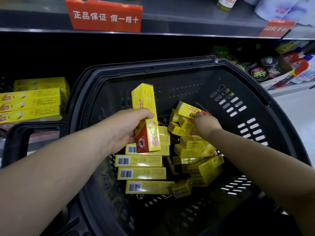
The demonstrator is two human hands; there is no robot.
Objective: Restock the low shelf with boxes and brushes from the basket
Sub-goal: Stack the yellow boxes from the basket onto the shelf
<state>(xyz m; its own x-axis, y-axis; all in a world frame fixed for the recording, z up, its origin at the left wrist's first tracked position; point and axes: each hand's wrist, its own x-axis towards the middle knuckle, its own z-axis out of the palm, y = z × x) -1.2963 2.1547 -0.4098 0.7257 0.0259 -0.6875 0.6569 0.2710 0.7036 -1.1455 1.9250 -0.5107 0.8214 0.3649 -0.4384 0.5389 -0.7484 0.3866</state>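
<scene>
Fingers point(199, 115) of right hand point(207, 124) pinch top box point(186, 109) on the pile in the basket point(247, 86); left hand point(124, 132) grips upright box point(144, 103) above it. Likely light, stiff cardboard, crushable — grip the long sides, not the end flaps.

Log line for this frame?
left hand: holds long yellow cardboard box upright | right hand: on piled yellow boxes in black plastic basket, grip unclear
</scene>
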